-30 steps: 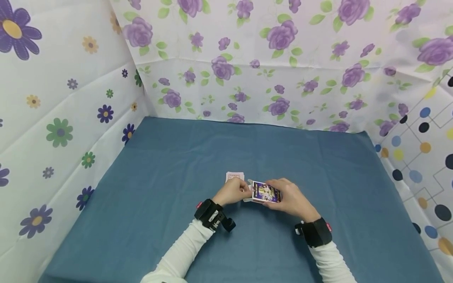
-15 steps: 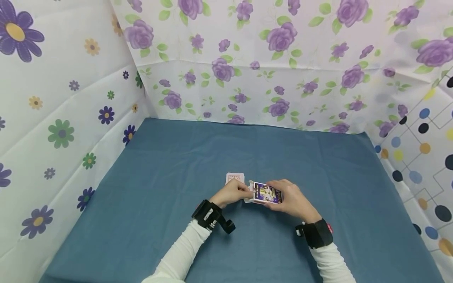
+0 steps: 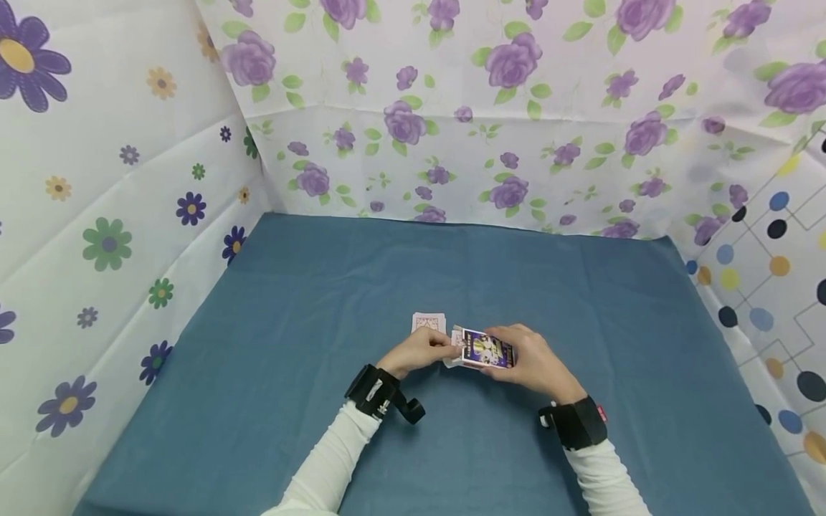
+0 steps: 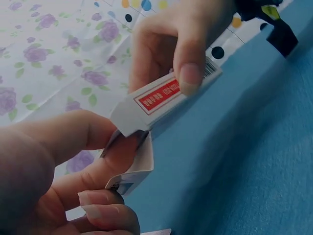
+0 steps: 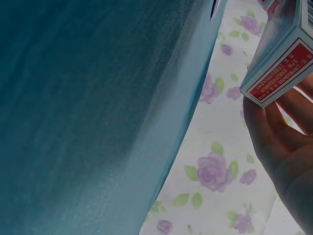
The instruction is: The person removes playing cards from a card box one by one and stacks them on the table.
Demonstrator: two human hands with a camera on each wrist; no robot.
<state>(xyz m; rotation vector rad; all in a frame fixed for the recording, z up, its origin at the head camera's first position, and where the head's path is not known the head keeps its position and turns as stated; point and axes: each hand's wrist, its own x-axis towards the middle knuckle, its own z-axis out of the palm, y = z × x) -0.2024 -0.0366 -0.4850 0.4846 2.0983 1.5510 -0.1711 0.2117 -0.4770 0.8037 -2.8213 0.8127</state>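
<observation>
My right hand (image 3: 534,365) grips a playing card box (image 3: 488,350) with a dark purple printed face, thumb and fingers along its edges. In the left wrist view the box's white side (image 4: 157,100) carries a red label, and its mouth faces my left hand. My left hand (image 3: 416,352) pinches at that mouth, a fingertip reaching inside beside the folded-out white flap (image 4: 144,160). What lies between the fingertips is mostly hidden. From the right wrist, the box's far end (image 5: 283,73) shows, with fingers beneath it. A pile of red-backed playing cards (image 3: 429,321) lies just behind my left hand.
A blue cloth (image 3: 310,301) covers the table. Floral sheeting (image 3: 400,172) rises at the back and left, and a dotted sheet (image 3: 768,337) stands at the right. Each wrist wears a black camera strap.
My left wrist has shifted slightly to the left, with its fingertips staying at the box's mouth. The right hand and the card pile hold about the same places.
</observation>
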